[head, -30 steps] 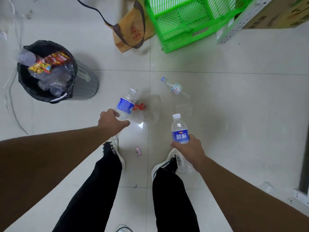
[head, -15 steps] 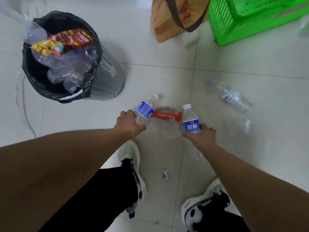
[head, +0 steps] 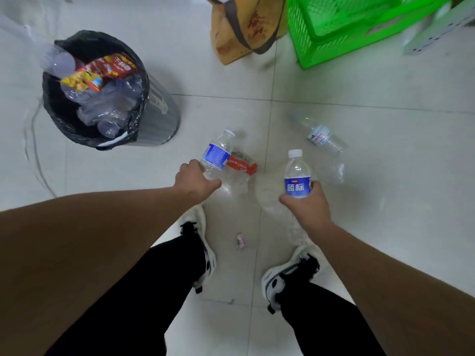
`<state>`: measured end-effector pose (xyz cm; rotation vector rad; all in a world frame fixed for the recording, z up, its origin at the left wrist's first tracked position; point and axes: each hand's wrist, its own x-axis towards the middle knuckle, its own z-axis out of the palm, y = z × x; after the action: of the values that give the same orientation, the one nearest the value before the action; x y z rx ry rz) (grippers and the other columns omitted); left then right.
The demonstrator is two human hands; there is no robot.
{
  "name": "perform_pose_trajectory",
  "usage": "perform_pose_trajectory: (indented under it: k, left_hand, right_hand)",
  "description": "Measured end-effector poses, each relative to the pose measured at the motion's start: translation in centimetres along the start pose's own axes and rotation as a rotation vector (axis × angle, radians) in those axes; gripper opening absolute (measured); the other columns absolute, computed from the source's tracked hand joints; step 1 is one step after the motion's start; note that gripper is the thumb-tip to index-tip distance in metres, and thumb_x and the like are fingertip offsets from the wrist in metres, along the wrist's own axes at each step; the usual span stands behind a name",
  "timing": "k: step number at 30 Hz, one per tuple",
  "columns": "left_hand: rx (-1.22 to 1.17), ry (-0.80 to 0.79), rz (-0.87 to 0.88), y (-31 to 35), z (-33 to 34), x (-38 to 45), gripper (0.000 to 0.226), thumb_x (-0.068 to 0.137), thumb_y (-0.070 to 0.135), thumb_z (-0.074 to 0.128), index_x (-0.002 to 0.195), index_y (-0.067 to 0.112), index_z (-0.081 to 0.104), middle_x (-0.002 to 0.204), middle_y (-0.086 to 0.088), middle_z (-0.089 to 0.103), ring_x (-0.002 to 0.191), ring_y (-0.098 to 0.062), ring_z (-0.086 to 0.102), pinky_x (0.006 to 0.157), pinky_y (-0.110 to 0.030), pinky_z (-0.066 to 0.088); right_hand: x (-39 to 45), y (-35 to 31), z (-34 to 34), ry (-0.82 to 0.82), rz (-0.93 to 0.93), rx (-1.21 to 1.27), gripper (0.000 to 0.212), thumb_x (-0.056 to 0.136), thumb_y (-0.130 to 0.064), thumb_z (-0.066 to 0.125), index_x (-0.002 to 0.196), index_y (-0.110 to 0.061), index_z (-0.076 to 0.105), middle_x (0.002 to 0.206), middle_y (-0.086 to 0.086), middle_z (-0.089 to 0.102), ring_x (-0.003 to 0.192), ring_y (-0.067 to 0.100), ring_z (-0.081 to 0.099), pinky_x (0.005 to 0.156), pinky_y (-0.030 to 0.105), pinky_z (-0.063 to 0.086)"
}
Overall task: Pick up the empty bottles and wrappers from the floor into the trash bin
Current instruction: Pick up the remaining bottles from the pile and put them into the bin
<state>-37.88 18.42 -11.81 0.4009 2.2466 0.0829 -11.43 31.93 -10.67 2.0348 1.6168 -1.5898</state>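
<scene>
Head view: hands [head: 196, 179] [head: 307, 205] each gripping a bottle [head: 217, 154] [head: 297, 176]. Next, likely: carry to bin [head: 160, 111], drop.

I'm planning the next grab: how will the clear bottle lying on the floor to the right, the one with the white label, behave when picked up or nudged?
The clear bottle looks empty and see-through, so it is probably very light. It lies on its side on smooth tile, so a nudge would likely roll or skid it. Its thin plastic may dent under the fingers.

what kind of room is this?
Probably a storeroom or back room, not certain: pale tiled floor, a green plastic crate beside a metal shelf leg, and a bagged trash bin.
</scene>
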Motion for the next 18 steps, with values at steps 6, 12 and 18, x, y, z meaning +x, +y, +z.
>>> perform_pose_trajectory:
  k: [6, 12, 18]
  left_hand:
    - [-0.08, 0.005, -0.05, 2.4, -5.0, -8.9, 0.06, 0.08, 0.042, 0.086, 0.128, 0.018, 0.059, 0.129, -0.006, 0.056, 0.111, -0.026, 0.063, 0.098, -0.041, 0.053]
    - [-0.105, 0.054, -0.039, 4.1, -8.3, -13.7, 0.056, 0.078, 0.039, 0.089, 0.121, 0.017, 0.062, 0.123, -0.007, 0.06, 0.107, -0.025, 0.065, 0.097, -0.039, 0.053]
    - [-0.092, 0.057, -0.012, 5.2, -9.1, -16.3, 0.057, 0.078, 0.04, 0.091, 0.12, 0.015, 0.06, 0.117, -0.005, 0.064, 0.105, -0.024, 0.067, 0.093, -0.04, 0.054]
  right_hand:
    - [-7.5, -2.1, -7.9, 0.06, -0.004, 0.051, 0.081, 0.066, -0.026, 0.094, 0.134, -0.02, 0.051, 0.108, 0.004, 0.068, 0.085, 0.018, 0.072, 0.066, 0.026, 0.053]
    - [-10.8, -4.0, -12.5, 0.052, 0.004, 0.002, 0.112, 0.072, -0.03, 0.092, 0.163, -0.02, 0.026, 0.116, -0.001, 0.06, 0.085, 0.002, 0.064, 0.065, 0.019, 0.047]
    - [-12.1, -4.4, -15.1, 0.043, 0.002, -0.245, 0.056, 0.063, -0.045, 0.087, 0.104, -0.015, 0.063, 0.102, 0.01, 0.062, 0.088, 0.025, 0.065, 0.084, 0.042, 0.058]
